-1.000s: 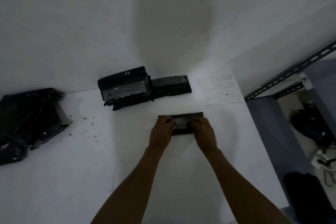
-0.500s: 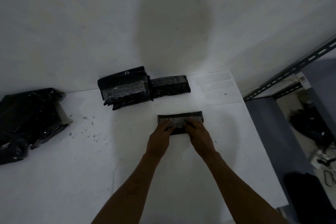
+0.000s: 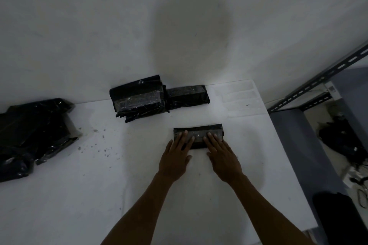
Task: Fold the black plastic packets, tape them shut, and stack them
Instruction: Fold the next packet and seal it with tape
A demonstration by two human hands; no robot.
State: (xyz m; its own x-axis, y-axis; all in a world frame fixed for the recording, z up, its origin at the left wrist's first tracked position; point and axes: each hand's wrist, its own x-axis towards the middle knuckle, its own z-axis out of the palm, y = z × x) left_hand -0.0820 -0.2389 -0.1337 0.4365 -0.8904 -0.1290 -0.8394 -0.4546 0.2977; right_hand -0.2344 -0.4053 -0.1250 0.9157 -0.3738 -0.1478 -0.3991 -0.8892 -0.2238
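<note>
While flat, left hand (image 3: 175, 158) and right hand (image 3: 223, 157) press folded packet (image 3: 199, 132), fingers straight.

Folded packet (image 3: 199, 135): glossy black plastic, clear shiny tape on top. Table (image 3: 99, 195): matt white, speckled.

pkt pile (image 3: 33, 131) cut off L, floor clutter (image 3: 338, 137) dim

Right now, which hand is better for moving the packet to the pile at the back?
Probably the left hand: it lies flat on the packet, on the side nearer the pile. The right hand is farther.
</note>
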